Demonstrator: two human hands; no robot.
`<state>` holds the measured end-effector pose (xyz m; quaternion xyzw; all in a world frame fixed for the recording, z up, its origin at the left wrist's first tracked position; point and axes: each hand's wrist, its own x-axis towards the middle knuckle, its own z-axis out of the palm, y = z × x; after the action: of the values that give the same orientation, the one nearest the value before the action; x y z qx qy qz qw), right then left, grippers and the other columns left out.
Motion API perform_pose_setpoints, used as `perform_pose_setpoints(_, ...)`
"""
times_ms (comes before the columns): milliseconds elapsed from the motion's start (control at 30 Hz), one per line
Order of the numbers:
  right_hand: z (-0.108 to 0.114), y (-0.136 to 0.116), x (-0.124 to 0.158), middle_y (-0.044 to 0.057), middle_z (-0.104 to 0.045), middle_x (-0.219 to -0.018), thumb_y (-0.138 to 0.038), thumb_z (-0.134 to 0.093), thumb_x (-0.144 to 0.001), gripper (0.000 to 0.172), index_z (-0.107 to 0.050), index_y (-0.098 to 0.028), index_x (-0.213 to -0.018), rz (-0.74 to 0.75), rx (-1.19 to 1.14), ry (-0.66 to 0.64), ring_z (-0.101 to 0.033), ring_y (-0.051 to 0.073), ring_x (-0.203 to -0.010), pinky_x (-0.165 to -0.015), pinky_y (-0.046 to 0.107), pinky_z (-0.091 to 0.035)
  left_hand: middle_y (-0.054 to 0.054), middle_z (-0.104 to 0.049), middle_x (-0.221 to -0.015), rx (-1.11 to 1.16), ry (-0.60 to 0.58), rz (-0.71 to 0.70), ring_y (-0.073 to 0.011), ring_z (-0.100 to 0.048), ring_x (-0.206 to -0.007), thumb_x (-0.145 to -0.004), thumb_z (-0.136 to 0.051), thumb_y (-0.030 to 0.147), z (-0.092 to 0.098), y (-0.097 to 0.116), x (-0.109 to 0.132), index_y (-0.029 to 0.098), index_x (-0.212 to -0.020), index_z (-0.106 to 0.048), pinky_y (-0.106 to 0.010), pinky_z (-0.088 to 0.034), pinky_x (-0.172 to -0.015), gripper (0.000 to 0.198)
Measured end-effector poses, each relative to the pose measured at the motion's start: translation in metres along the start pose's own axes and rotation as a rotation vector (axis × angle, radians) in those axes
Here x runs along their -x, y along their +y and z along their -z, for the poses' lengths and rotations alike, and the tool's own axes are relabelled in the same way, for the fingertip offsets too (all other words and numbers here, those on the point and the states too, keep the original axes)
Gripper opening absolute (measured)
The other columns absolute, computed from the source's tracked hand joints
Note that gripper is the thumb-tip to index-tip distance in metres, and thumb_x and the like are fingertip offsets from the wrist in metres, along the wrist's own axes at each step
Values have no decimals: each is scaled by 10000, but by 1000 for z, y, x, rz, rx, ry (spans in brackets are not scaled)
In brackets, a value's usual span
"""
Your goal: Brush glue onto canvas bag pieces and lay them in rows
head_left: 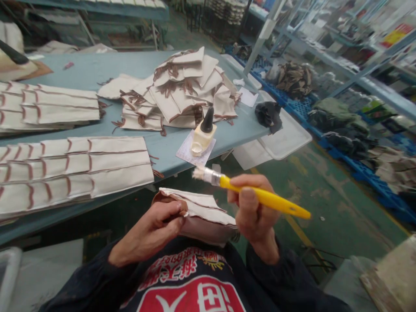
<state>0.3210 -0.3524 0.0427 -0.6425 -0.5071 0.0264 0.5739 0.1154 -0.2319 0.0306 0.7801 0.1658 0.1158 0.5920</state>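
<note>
My left hand (pixel 162 227) pinches the edge of a cream fabric piece (pixel 208 227) with brown trim, held close to my apron. In my right hand (pixel 255 206) is a paintbrush (pixel 273 201) with a yellow handle, its pale bristles pointing left, above the fabric piece. The right hand's lower fingers are beside the piece's right end; whether they touch it I cannot tell. Just beyond the bristles, at the table's edge, a cream bottle with a black cone tip (pixel 203 134) stands on a small paper sheet (pixel 185 149).
Stacked cream fabric pieces (pixel 120 164) lie in overlapping rows on the blue table (pixel 126 63). A loose heap of similar pieces (pixel 182 95) lies farther back. Black cloth (pixel 269 116) sits at the right corner by a white tray (pixel 289 134). Blue pallets (pixel 299 106) with fabric piles stand right.
</note>
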Motion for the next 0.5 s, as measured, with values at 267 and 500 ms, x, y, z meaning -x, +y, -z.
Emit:
perform_pose_setpoints(267,8,-29,9,-37,-693,-666,-252,-505,-1052,210,-661,-238,-913,266,-77,-188,-644,123,-530,-549,262,-545,18,-557,-674,-44,109,-25,-126,-486,-634,-945,-490,165,-5,2,10,178,-726,-590,-222,-405,-606,241)
perform_pose_setpoints(500,-7,-28,21,-43,-696,-693,-246,-549,-1030,159,-655,-251,-912,164,-180,-231,-668,124,-584,-590,258,-558,-15,-687,-727,-6,143,55,-138,-587,-647,-946,-536,187,-14,3,13,145,-801,-703,-212,-477,-626,225)
